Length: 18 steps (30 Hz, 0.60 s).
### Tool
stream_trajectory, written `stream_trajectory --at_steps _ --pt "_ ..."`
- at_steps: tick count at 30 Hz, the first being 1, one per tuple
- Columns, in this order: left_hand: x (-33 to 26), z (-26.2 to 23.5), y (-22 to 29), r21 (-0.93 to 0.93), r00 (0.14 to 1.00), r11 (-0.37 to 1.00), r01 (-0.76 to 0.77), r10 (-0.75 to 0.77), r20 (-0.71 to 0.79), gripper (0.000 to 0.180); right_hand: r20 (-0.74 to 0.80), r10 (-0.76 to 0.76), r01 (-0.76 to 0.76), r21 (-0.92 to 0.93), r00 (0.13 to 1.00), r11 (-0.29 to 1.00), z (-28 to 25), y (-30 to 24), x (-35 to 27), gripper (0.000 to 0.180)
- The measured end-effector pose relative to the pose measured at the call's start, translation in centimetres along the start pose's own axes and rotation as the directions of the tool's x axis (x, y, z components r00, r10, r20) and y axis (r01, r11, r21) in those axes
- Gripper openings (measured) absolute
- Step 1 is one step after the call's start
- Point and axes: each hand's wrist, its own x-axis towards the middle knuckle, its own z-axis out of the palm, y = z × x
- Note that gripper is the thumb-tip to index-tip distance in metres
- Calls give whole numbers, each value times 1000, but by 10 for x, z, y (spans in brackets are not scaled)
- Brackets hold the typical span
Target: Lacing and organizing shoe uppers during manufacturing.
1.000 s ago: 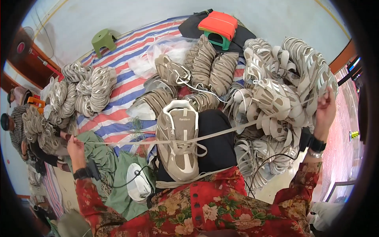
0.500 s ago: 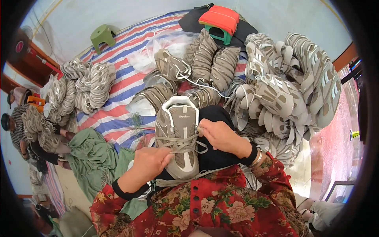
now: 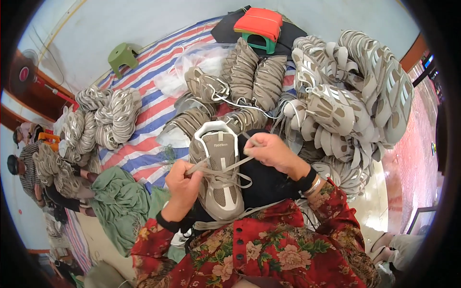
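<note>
A taupe and white shoe upper (image 3: 221, 192) rests on my lap, its toe toward me and its white-edged collar away from me. Beige shoelace (image 3: 225, 169) crosses over its front in loose strands and a small loop. My left hand (image 3: 184, 178), closed, pinches one lace strand at the upper's left side. On the other side, my right hand (image 3: 270, 151) grips another strand, whose end sticks up past the fingers. Between the two hands the lace stretches across the tongue.
Stacked shoe uppers (image 3: 336, 105) pile up at the right, with nested rows (image 3: 245, 72) ahead and bundles (image 3: 115, 115) at left. A striped sheet (image 3: 144, 129) covers the floor. Green cloth (image 3: 117, 201) lies at left near a seated person (image 3: 29, 163). Two stools stand at the back.
My left hand has moved up and left from the lower laces, raising a strand. My right hand has shifted slightly right and up, pulling its strand outward. The view has tilted slightly.
</note>
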Motion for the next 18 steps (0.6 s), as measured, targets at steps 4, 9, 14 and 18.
stream_trajectory --at_steps 4,9,14,18 --pt "-14 25 -21 -180 985 976 120 -139 -99 21 -107 27 -6 198 994 980 -37 21 -15 12" --pt "-20 21 -12 26 993 993 -113 112 29 19 -339 67 155 585 938 796 -97 69 -35 14" --pt "-40 11 -32 -59 977 976 208 -204 62 16 -633 -78 158 71 770 985 -110 75 -46 16" --pt "-47 -1 -40 40 961 977 207 -211 177 14 -404 -328 292 -149 854 945 -28 30 -60 25"
